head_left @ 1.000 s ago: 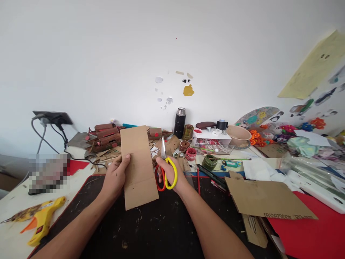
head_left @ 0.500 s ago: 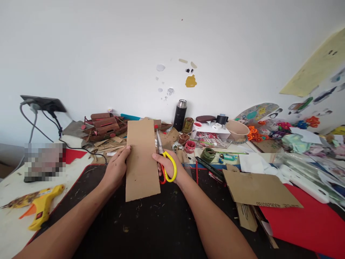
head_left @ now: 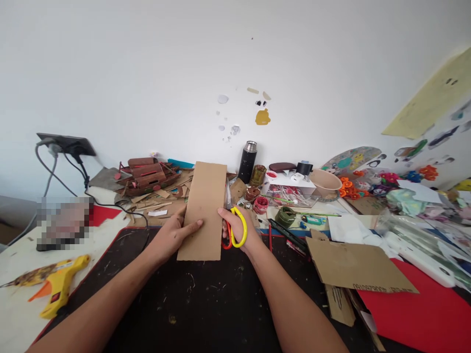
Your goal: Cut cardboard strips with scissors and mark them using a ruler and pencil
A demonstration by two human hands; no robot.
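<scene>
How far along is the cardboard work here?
Done, apparently: cut scraps lie on the desk. In hand: the left hand holds a cardboard panel; the right hand has scissors at its edge. Left: no cut shows in the panel, so cutting it probably remains; a printed sheet lies aside.

A black flask (head_left: 248,164) stands near a pink bowl (head_left: 326,184).

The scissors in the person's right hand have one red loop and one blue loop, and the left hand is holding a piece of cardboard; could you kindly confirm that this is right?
Not quite: the head view shows that the scissors in the right hand have one red loop and one yellow loop, not blue. The left hand is indeed holding a piece of cardboard.
</scene>
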